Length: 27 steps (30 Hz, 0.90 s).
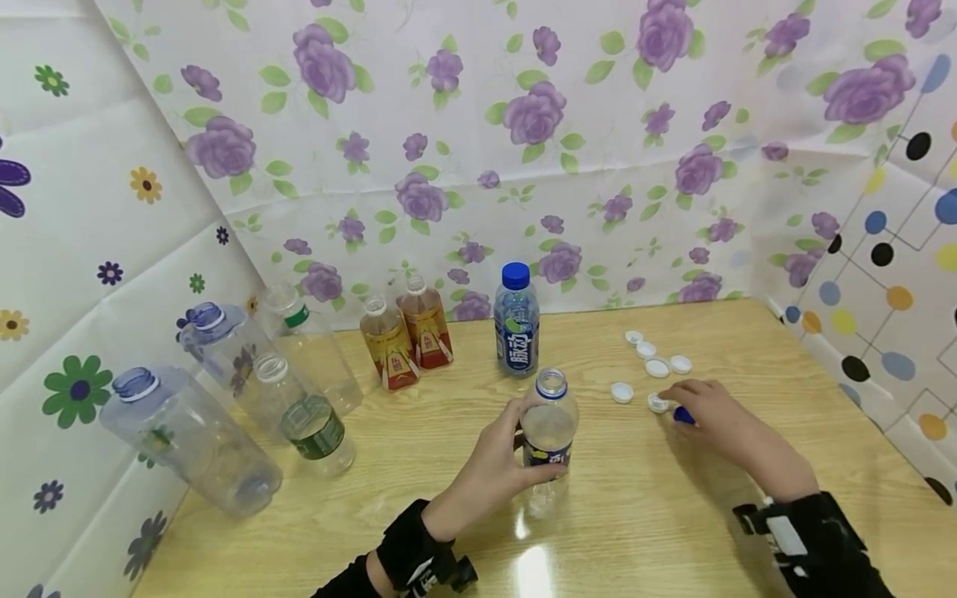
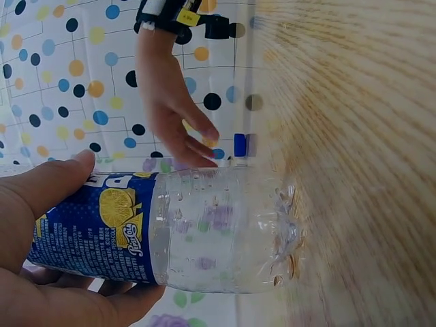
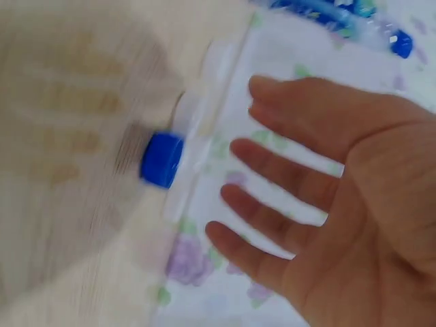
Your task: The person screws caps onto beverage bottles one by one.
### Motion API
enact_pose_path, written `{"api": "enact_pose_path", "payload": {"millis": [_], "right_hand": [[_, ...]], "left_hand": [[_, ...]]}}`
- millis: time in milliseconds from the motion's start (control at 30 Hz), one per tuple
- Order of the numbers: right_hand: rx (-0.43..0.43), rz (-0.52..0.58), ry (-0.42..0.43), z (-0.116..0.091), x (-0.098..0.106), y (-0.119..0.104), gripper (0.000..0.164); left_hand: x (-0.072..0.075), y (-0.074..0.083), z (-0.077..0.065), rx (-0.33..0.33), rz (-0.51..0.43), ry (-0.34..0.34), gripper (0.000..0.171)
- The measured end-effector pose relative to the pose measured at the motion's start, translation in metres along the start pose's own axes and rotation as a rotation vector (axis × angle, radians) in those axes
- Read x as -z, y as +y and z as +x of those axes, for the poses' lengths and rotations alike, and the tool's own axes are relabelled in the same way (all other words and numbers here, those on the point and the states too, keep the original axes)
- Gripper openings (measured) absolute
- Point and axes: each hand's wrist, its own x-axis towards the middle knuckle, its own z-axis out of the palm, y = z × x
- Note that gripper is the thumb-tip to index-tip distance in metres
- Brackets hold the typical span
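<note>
My left hand (image 1: 493, 467) grips a capless clear plastic bottle (image 1: 550, 413) around its dark blue label. In the left wrist view the thumb lies on one side of the bottle (image 2: 204, 228) and the fingers wrap the other; its base is right at the tabletop. Over to the right, my right hand (image 1: 714, 422) reaches down over a blue bottle cap (image 1: 684, 415). The right wrist view shows that hand (image 3: 334, 184) with fingers spread and slightly bent, apart from the blue cap (image 3: 162, 159) standing on the wooden table.
White caps (image 1: 657, 368) lie scattered behind the right hand. A blue-capped bottle (image 1: 517, 328) stands behind the held one. Two bottles with red-and-gold labels (image 1: 424, 328) are at the back. Large clear jugs (image 1: 190, 440) and a green-labelled bottle (image 1: 314, 428) stand at the left.
</note>
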Motion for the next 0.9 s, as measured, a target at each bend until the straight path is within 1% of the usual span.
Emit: {"api": "enact_pose_path", "payload": {"millis": [100,167,300,433,533,667,733,900], "right_hand": [[-0.088,-0.01,-0.094,0.005,0.0,0.013,0.046],[-0.126,0.0,-0.14,0.007,-0.003,0.019,0.047],[-0.177,0.04,-0.192,0.012,-0.006,0.028,0.038],[-0.196,0.072,-0.209,0.013,-0.008,0.032,0.026],[-0.19,0.065,-0.203,0.012,-0.009,0.032,0.024],[-0.185,0.051,-0.152,0.01,-0.007,0.028,0.025],[-0.162,0.043,-0.114,0.009,-0.005,0.024,0.025],[-0.083,0.019,-0.015,0.011,0.002,0.006,0.027]], "left_hand": [[0.001,0.001,0.0,0.001,0.001,-0.006,0.082],[0.001,0.002,0.0,0.011,0.004,-0.012,0.082],[0.002,0.002,0.0,0.017,0.012,-0.022,0.082],[0.002,0.003,0.0,0.008,0.013,-0.024,0.081],[0.002,0.003,-0.001,0.009,0.013,-0.023,0.08],[0.002,0.002,-0.001,0.027,0.006,-0.02,0.08],[0.002,0.002,-0.001,0.033,0.003,-0.02,0.081],[0.001,0.002,-0.001,0.023,0.008,-0.022,0.08]]}}
